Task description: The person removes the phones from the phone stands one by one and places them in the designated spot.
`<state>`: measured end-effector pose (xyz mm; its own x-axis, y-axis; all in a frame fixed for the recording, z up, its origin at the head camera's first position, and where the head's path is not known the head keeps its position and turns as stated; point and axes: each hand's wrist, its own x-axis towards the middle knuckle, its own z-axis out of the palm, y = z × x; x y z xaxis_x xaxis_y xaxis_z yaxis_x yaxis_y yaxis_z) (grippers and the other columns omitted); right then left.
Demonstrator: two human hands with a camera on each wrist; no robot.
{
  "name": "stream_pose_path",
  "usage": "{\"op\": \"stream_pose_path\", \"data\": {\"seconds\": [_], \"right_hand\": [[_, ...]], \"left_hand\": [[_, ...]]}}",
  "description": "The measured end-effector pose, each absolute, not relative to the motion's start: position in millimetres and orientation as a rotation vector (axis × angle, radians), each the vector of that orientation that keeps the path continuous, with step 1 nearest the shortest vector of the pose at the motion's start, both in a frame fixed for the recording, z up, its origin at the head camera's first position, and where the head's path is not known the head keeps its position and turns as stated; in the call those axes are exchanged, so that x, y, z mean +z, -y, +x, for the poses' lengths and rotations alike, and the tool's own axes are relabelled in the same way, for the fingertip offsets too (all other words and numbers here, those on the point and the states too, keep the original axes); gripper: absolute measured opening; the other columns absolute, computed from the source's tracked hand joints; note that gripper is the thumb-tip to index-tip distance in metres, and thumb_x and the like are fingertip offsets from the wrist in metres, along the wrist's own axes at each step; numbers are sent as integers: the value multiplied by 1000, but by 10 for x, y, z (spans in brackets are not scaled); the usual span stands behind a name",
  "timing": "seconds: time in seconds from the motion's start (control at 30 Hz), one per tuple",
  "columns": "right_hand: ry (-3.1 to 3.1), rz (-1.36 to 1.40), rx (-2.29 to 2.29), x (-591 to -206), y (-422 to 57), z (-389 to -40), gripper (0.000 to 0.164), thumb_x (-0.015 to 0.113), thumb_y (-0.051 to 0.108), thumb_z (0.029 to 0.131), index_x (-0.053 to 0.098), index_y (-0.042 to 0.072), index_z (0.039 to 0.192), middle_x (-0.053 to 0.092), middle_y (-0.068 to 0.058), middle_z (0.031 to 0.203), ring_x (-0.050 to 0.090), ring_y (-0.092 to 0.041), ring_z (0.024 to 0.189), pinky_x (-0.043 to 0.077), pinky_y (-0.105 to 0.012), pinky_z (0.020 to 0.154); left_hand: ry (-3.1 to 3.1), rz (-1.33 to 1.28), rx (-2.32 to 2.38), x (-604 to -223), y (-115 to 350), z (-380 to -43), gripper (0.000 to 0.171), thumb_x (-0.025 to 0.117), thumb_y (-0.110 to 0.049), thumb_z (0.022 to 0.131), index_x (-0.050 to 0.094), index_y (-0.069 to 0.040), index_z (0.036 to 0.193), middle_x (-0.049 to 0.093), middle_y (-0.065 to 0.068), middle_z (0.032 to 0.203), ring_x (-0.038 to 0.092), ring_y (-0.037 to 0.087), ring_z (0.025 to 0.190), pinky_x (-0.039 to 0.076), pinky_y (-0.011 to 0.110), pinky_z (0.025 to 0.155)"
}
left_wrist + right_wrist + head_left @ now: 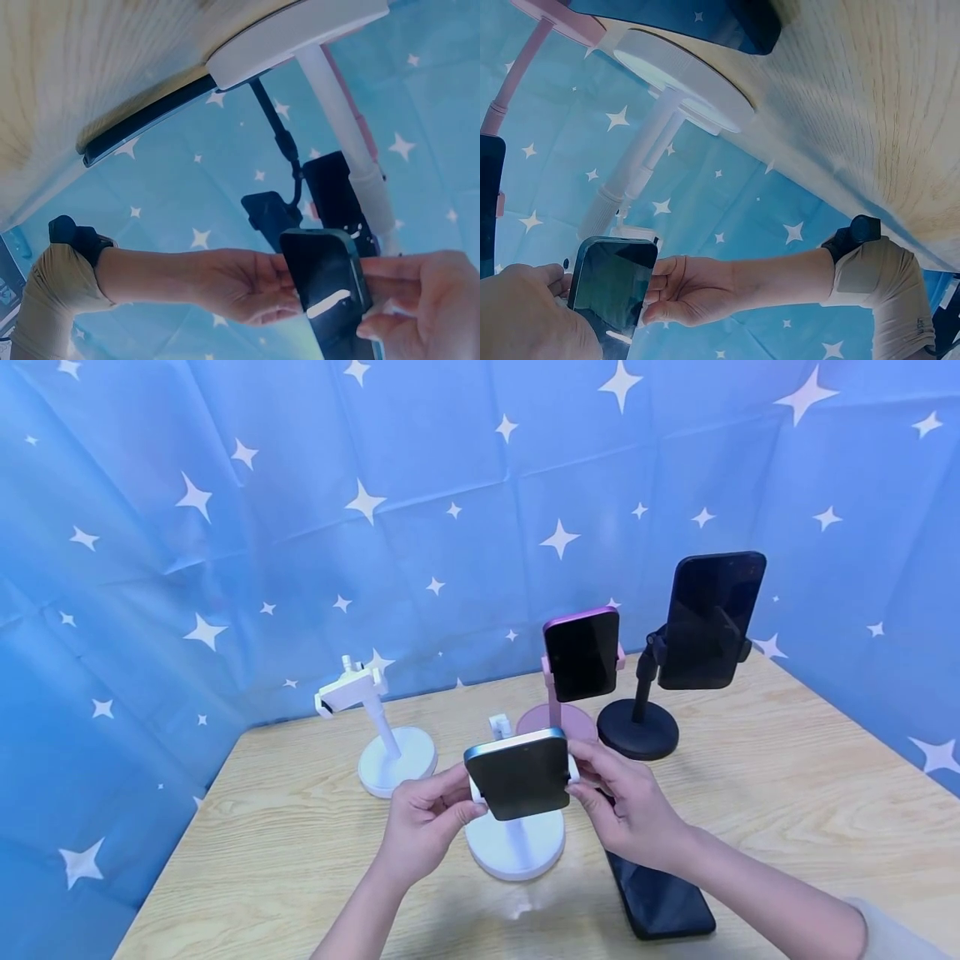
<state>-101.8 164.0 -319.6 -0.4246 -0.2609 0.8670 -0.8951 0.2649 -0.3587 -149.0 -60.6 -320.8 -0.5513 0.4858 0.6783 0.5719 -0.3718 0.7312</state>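
A phone [519, 777] with a light-blue edge sits tilted, dark screen up, in the clamp of a white phone stand [515, 852]. My left hand [423, 818] pinches the clamp's left side between thumb and fingers. On the opposite side, my right hand [630, 802] pinches the clamp's right arm, its thumb and fingertips beside the phone's edge. In the left wrist view the phone [326, 277] stands between both hands. The right wrist view also has the phone [615, 281] between them, over the stand's white round base [682, 79].
Behind left is another white phone stand [397, 760] with its holder bare. A pink-edged phone [583, 656] sits in a pink stand, and a large black phone [712, 622] in a black stand [639, 728]. Under my right forearm a dark phone [660, 897] lies flat on the wooden table [300, 827].
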Motion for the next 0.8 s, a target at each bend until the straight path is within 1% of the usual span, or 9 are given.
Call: {"op": "stream_pose_path", "data": {"seconds": [0.17,0.27,0.33,0.37,0.5,0.57,0.7,0.73,0.8], "right_hand": [[1856,1048,1179,-3202,-1640,-1007,33,48,12,94,50,-14,114,57,-18,103,59,-6,97,47,-19,84],[1862,1048,1181,-3204,-1639,-1000,33,48,12,94,50,-14,114,57,-18,103,59,-6,97,47,-19,84],[1851,1054,1171,-3205,-1640,-1000,33,48,11,93,50,-15,114,57,-18,101,58,-5,96,47,-18,83],[1846,1056,1164,-3205,-1642,-998,33,48,11,93,50,-15,114,57,-18,101,58,-4,96,47,-18,83],[1836,1064,1140,-3205,-1648,-997,33,49,10,93,50,-15,114,56,-19,102,57,-3,97,47,-17,84],[1850,1059,1132,-3203,-1651,-989,33,49,11,93,51,-14,115,57,-18,104,57,-4,97,47,-17,84],[1892,1038,1097,-3196,-1662,-969,33,48,14,94,52,-11,116,58,-16,107,57,-6,94,47,-16,82],[1902,1028,1086,-3195,-1665,-963,34,48,15,94,52,-11,116,59,-15,107,57,-6,94,47,-15,81],[1910,1022,1079,-3189,-1671,-954,34,48,15,94,52,-10,117,59,-15,107,58,-6,94,47,-16,81]], "left_hand": [[1797,-1385,-2120,-3215,620,-1480,36,63,10,77,56,16,112,67,-6,103,66,13,89,53,29,74],[1813,-1376,-2124,-3222,626,-1485,36,64,11,77,55,18,111,66,-7,104,66,13,89,53,29,74],[1800,-1389,-2127,-3232,629,-1492,37,63,10,77,56,15,112,66,-6,104,66,13,89,53,28,74],[1790,-1397,-2131,-3239,628,-1497,37,63,10,77,58,12,113,66,-6,104,66,13,89,53,28,74],[1770,-1409,-2150,-3257,630,-1506,43,64,10,77,63,-9,116,67,-6,104,66,11,88,53,26,74],[1767,-1419,-2143,-3261,633,-1511,48,63,12,77,63,-17,116,67,-7,104,66,10,88,53,25,73],[1778,-1438,-2121,-3265,647,-1524,51,63,14,76,64,-18,115,67,-8,103,66,10,87,53,26,73],[1777,-1451,-2100,-3267,651,-1532,48,63,14,76,64,-14,115,67,-7,103,66,10,87,54,27,72],[1801,-1447,-2072,-3265,658,-1539,43,64,11,76,65,-10,114,67,-7,102,66,10,85,54,28,72]]}}
